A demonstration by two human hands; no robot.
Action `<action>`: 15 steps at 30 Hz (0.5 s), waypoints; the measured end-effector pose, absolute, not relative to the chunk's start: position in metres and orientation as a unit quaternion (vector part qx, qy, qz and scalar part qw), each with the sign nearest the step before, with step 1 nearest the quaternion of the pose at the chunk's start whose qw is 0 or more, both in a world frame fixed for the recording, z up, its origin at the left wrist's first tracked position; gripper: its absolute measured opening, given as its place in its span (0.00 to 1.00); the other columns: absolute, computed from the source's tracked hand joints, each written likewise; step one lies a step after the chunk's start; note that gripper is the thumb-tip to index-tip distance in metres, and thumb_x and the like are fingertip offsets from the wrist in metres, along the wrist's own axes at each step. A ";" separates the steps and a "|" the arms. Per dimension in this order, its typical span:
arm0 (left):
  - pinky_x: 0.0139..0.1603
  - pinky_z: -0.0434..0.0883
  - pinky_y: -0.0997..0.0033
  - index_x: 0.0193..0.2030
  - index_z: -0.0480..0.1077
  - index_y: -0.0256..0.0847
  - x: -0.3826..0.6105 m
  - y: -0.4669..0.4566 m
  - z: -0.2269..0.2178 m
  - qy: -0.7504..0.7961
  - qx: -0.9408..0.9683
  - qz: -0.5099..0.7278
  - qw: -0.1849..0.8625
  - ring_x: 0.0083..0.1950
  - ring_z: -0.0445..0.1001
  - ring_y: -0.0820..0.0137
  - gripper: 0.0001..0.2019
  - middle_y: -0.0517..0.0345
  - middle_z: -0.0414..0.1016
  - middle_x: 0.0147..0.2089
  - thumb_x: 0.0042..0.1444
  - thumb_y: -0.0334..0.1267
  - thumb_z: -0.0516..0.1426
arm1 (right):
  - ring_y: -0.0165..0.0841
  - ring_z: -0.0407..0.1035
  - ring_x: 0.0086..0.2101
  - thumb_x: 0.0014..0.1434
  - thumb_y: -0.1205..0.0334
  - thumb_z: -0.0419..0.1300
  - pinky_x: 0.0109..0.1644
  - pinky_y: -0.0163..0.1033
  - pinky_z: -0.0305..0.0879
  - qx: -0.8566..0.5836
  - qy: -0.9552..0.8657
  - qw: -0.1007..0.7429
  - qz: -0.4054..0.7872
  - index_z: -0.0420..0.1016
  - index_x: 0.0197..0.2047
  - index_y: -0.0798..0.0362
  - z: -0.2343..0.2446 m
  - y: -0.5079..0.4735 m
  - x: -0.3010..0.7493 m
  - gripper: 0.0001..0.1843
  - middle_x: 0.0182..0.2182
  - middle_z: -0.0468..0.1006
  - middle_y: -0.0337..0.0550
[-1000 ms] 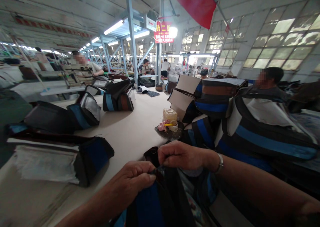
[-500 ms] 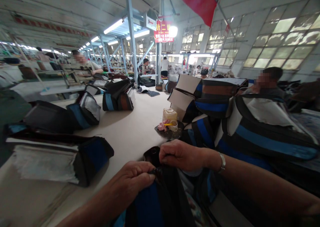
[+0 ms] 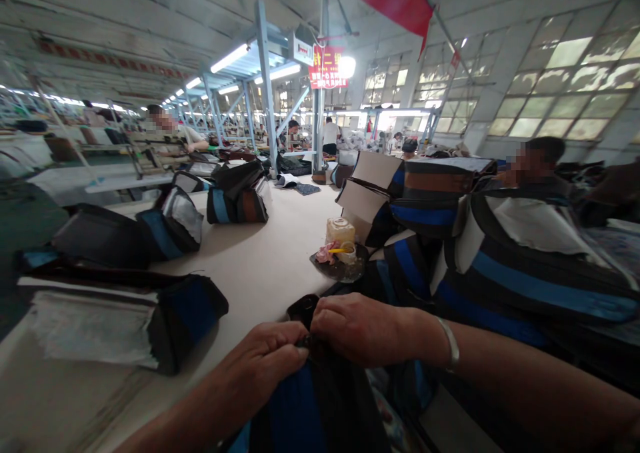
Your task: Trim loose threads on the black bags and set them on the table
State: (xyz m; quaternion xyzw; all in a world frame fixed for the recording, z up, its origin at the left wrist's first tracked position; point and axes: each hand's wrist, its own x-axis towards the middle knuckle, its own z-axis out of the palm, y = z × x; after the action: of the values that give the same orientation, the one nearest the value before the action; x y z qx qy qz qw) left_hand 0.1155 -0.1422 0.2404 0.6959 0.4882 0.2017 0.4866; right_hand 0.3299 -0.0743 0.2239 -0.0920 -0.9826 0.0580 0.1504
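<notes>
A black bag piece [image 3: 300, 413] with a blue stripe stands upright close in front of me at the bottom of the head view. My left hand [image 3: 267, 360] pinches its top edge between thumb and fingers, at a small dark part too blurred to name. Just to the right, my right hand [image 3: 365, 330] is closed with its fingertips down at the same edge, nearly touching the left. What the right fingers pinch is hidden beneath them. A silver bangle [image 3: 453, 346] circles the right wrist.
Beyond my hands, a dark tray [image 3: 325, 268] bears a yellowish block [image 3: 341, 230] and a small cup. Striped bag pieces [image 3: 193, 306] lie on the pale table [image 3: 250, 260] at left. More bags [image 3: 545, 276] are piled at right. A co-worker [image 3: 543, 163] sits behind that pile.
My right hand has come down and slightly left, closer to my left fingertips. My left hand still pinches the bag's edge, almost unmoved.
</notes>
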 end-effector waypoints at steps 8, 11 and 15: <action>0.36 0.58 0.70 0.31 0.66 0.40 0.117 -0.141 0.239 0.484 0.685 0.230 0.493 0.35 0.59 0.67 0.08 0.63 0.60 0.30 0.57 0.39 0.50 | 0.38 0.70 0.39 0.64 0.71 0.50 0.43 0.41 0.71 -0.088 -0.960 0.260 -0.061 0.67 0.48 0.60 0.216 -0.088 0.328 0.10 0.43 0.75 0.55; 0.35 0.57 0.69 0.32 0.66 0.40 0.117 -0.142 0.237 0.487 0.679 0.234 0.498 0.35 0.59 0.67 0.08 0.63 0.60 0.31 0.57 0.40 0.50 | 0.38 0.71 0.43 0.63 0.70 0.51 0.46 0.42 0.72 -0.094 -0.951 0.293 0.033 0.65 0.50 0.59 0.212 -0.087 0.327 0.12 0.42 0.76 0.54; 0.33 0.54 0.70 0.29 0.63 0.40 0.115 -0.144 0.233 0.491 0.681 0.237 0.489 0.32 0.56 0.69 0.09 0.64 0.56 0.28 0.58 0.40 0.50 | 0.35 0.71 0.41 0.68 0.66 0.51 0.43 0.38 0.72 -0.100 -0.950 0.273 0.112 0.65 0.48 0.55 0.217 -0.080 0.327 0.07 0.40 0.76 0.50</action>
State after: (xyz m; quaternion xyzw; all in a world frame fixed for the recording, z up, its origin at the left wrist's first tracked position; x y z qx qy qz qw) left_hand 0.1150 -0.1437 0.2328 0.6808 0.4911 0.2375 0.4888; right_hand 0.3271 -0.0803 0.2168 -0.1005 -0.9503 0.1120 0.2727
